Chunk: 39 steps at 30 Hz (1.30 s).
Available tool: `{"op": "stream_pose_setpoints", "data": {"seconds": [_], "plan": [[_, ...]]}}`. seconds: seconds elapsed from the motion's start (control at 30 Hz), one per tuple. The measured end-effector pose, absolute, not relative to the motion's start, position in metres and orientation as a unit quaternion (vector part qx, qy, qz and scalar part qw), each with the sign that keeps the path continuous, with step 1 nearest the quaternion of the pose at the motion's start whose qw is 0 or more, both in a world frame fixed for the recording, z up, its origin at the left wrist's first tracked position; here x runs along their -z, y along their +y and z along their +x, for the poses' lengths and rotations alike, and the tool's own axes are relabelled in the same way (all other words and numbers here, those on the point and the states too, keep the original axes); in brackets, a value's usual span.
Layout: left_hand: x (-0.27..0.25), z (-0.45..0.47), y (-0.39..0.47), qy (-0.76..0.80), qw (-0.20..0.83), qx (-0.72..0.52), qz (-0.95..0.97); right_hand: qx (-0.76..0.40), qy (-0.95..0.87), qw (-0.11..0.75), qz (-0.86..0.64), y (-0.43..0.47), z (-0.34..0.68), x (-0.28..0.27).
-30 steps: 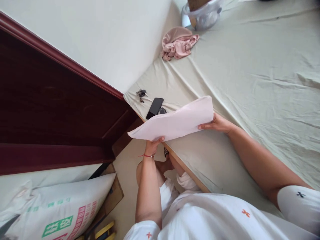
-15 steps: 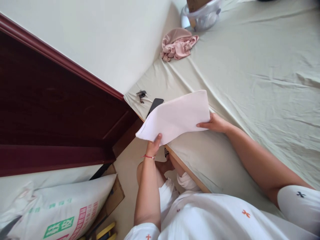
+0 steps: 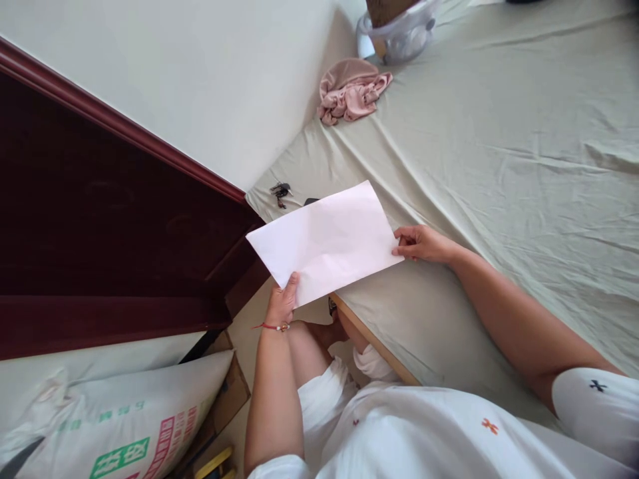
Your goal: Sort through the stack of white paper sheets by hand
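Observation:
A stack of white paper is held up over the corner of a cloth-covered bed. My left hand grips its near left corner, thumb on top and fingers hidden underneath. At the right corner, my right hand pinches the edge between thumb and fingers. The sheets lie nearly flat with a slight ripple; how many there are I cannot tell. Just beyond the paper, the end of a black phone peeks out, the rest covered. A bunch of keys lies on the sheet near the wall.
Pink crumpled cloth and a clear plastic basin sit on the bed sheet against the wall. A dark red wooden panel stands at left. Below it are a printed white sack and cardboard on the floor.
The paper has shifted left and flattened from a curved bend, covering more of the phone. My left hand moved left with it; my right hand now pinches only the corner.

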<state>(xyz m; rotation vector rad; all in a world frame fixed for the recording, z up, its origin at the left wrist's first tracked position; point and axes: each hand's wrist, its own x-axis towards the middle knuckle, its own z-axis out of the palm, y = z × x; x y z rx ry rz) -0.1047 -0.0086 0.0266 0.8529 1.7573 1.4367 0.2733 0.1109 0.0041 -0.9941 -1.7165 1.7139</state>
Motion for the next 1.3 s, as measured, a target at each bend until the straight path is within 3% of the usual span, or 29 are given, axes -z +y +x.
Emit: {"op": "stream_pose_setpoints", "data": {"seconds": [0.13, 0.23, 0.3, 0.4, 0.53, 0.67, 0.83, 0.97, 1.07, 1.3], "plan": [[-0.055, -0.121, -0.013, 0.689, 0.366, -0.497, 0.38, -0.559, -0.594, 0.425, -0.392, 0.115, 0.275, 0.0], [-0.077, -0.134, -0.014, 0.705, 0.447, -0.359, 0.417, -0.591, -0.556, 0.46, -0.362, 0.114, 0.278, -0.002], [-0.09, -0.136, -0.01, 0.697, 0.501, -0.265, 0.439, -0.648, -0.541, 0.431, -0.32, 0.11, 0.279, -0.005], [-0.101, -0.124, 0.006, 0.653, 0.57, -0.168, 0.469, -0.733, -0.537, 0.321, -0.265, 0.105, 0.28, -0.013], [-0.094, -0.092, 0.035, 0.588, 0.625, -0.084, 0.506, -0.75, -0.576, 0.201, -0.257, 0.103, 0.281, -0.02], [-0.071, -0.07, 0.053, 0.599, 0.584, -0.134, 0.532, -0.729, -0.599, 0.178, -0.277, 0.104, 0.281, -0.021], [-0.052, -0.064, 0.056, 0.571, 0.614, -0.004, 0.545, -0.677, -0.641, 0.154, -0.327, 0.104, 0.274, -0.018], [-0.043, -0.065, 0.054, 0.586, 0.629, -0.029, 0.51, -0.642, -0.654, 0.165, -0.364, 0.102, 0.271, -0.019], [-0.037, -0.068, 0.053, 0.604, 0.631, -0.116, 0.472, -0.649, -0.629, 0.18, -0.388, 0.102, 0.27, -0.018], [-0.024, -0.074, 0.054, 0.706, 0.515, -0.335, 0.352, -0.612, -0.602, 0.218, -0.465, 0.105, 0.265, -0.007]]}}
